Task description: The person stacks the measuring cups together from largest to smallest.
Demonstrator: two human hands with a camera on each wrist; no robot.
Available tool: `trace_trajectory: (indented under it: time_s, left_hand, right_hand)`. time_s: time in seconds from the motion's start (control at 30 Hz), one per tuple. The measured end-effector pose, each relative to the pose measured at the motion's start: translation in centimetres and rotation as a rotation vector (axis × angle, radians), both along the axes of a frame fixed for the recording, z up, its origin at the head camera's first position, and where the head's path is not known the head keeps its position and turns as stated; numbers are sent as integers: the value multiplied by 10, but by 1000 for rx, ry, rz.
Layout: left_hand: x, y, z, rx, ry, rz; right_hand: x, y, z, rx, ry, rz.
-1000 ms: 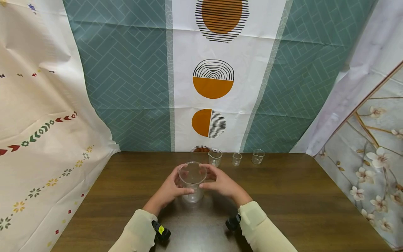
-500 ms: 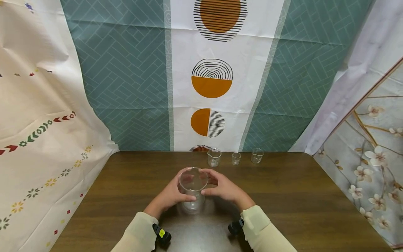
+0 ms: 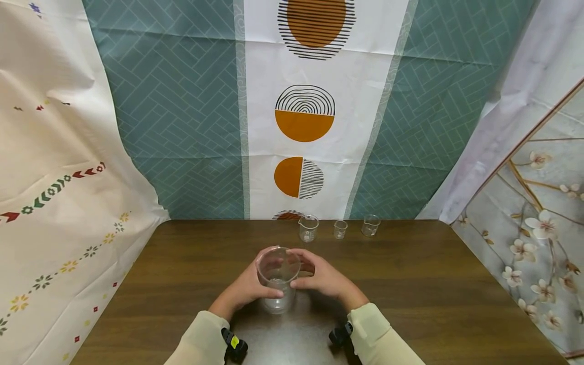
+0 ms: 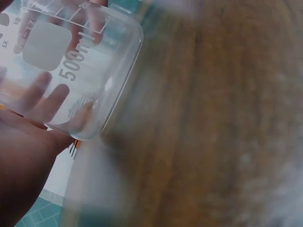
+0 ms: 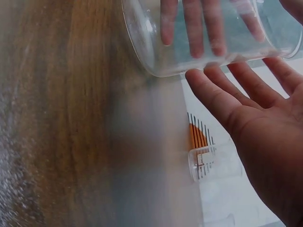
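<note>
A large clear glass beaker stands upright near the middle of the table, held between both hands. My left hand curves round its left side, thumb across the front. On the other side, my right hand holds it with the thumb near the front and the fingers around the back. The left wrist view shows "500ml" printed on the beaker, with fingers seen through the glass. In the right wrist view, fingertips of the right hand lie along the beaker's wall.
Along the table's back edge stand three smaller glass beakers: a left one, a small middle one and a right one. The brown wooden table meets a patterned cloth backdrop behind.
Both hands have brought the large beaker down the head view, toward the person, mostly in the first half second. The three small beakers stay along the back edge.
</note>
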State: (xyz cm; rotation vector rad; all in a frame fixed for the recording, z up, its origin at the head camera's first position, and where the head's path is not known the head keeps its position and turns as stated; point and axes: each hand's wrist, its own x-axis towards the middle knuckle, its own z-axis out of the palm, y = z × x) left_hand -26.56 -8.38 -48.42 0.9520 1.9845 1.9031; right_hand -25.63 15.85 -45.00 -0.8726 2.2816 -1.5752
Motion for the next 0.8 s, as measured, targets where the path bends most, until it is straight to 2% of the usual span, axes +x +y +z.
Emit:
trace_trajectory:
  time_s: [0.27, 0.47, 0.8]
  left_hand:
    - [4, 0, -2, 30, -8, -4]
    - [6, -1, -2, 6, -24, -4]
    - [5, -2, -3, -17, 5, -10]
  right_hand:
    - [2, -1, -1, -5, -30, 9]
    - [3, -1, -2, -18, -48, 19]
    - [1, -3, -8, -51, -59, 23]
